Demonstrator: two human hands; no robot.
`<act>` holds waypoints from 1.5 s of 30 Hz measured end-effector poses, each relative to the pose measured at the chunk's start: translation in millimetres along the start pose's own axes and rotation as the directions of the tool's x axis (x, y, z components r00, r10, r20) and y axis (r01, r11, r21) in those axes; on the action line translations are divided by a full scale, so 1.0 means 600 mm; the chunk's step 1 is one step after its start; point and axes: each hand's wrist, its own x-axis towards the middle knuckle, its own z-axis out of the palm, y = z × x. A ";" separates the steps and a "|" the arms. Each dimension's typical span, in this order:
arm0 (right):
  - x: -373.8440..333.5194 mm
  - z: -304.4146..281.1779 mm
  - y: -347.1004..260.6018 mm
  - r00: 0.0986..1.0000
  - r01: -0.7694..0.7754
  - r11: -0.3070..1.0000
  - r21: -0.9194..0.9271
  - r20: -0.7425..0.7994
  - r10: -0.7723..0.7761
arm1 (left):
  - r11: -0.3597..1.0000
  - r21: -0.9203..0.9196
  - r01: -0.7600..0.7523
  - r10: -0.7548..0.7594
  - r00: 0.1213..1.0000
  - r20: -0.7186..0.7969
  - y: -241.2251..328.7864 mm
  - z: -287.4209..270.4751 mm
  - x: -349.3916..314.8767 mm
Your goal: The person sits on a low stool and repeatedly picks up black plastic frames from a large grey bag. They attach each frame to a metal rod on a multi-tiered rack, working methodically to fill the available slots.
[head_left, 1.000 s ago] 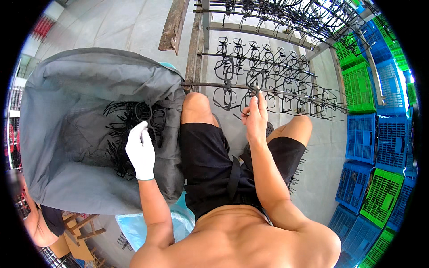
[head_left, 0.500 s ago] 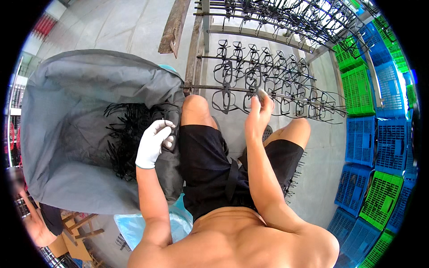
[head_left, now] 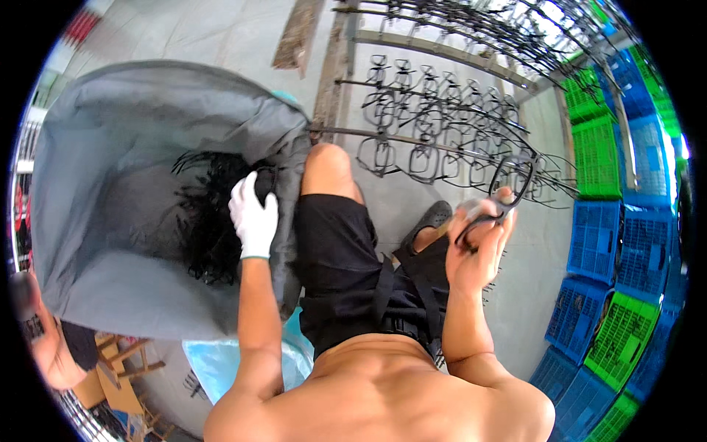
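Observation:
My right hand (head_left: 479, 243) is closed on a black eyeglass frame (head_left: 513, 182), raised to the right of the lower rack rows. The hand itself is partly blurred, with pale coverings on some fingertips. In a white glove, my left hand (head_left: 254, 214) is over the right side of a large grey fabric bin (head_left: 132, 291). Its thumb and fingers are apart beside a tangled pile of black eyeglass frames (head_left: 210, 236), and nothing can clearly be made out between them. More black frames hang from a rack bar (head_left: 405, 138) ahead of my knees.
Upper rack rows (head_left: 471, 44) carry many dark frames. Blue crates (head_left: 595, 236) and green crates (head_left: 626, 335) are stacked along the right. A light-blue plastic bag (head_left: 221, 365) lies by the bin. Another person's arm (head_left: 48, 346) shows at lower left, near wooden stools (head_left: 129, 361).
My right hand has come away from the hanging row, moving right and toward me, now with an eyeglass frame in it. My left hand has opened from a pinch and shifted slightly farther away.

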 end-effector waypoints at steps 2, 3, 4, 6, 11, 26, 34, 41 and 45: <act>0.040 -0.041 0.013 0.982 0.170 0.907 -0.386 -0.007 -0.187 | 0.998 -0.038 -0.043 0.041 0.998 -0.051 -0.021 0.013 -0.003; 0.061 -0.056 0.022 0.988 0.072 0.737 -0.672 -0.053 -0.145 | 0.986 -0.163 -0.030 0.018 0.997 -0.075 -0.039 0.025 0.003; 0.076 -0.072 0.050 0.977 -0.085 0.822 -0.564 -0.209 -0.042 | 0.959 -0.284 -0.021 -0.005 0.996 -0.092 -0.048 0.033 0.008; 0.099 -0.090 0.084 0.940 -0.249 0.827 -0.504 -0.331 0.081 | 0.956 -0.293 -0.018 -0.021 0.991 -0.130 -0.037 0.024 0.021; 0.128 -0.092 0.101 0.875 -0.301 0.885 -0.355 -0.472 0.108 | 0.997 -0.023 -0.079 0.066 0.936 -0.345 -0.004 -0.001 -0.012; 0.089 -0.046 0.095 0.854 0.146 0.172 -0.974 0.037 -0.519 | 0.968 -0.182 0.175 -0.139 0.972 0.191 -0.006 -0.045 -0.010; -0.084 0.150 0.224 0.806 -0.108 0.772 -0.627 0.399 0.437 | 1.000 0.012 -0.015 0.017 0.979 -0.203 0.021 -0.075 -0.033; -0.109 0.165 0.257 0.828 -0.187 0.735 -0.652 0.298 0.475 | 0.486 -0.725 0.488 -0.244 0.872 0.424 0.027 -0.096 -0.059; -0.093 0.126 0.201 0.881 -0.188 0.900 -0.394 0.338 0.332 | 0.381 -0.801 0.462 0.116 0.835 0.537 0.071 -0.135 -0.077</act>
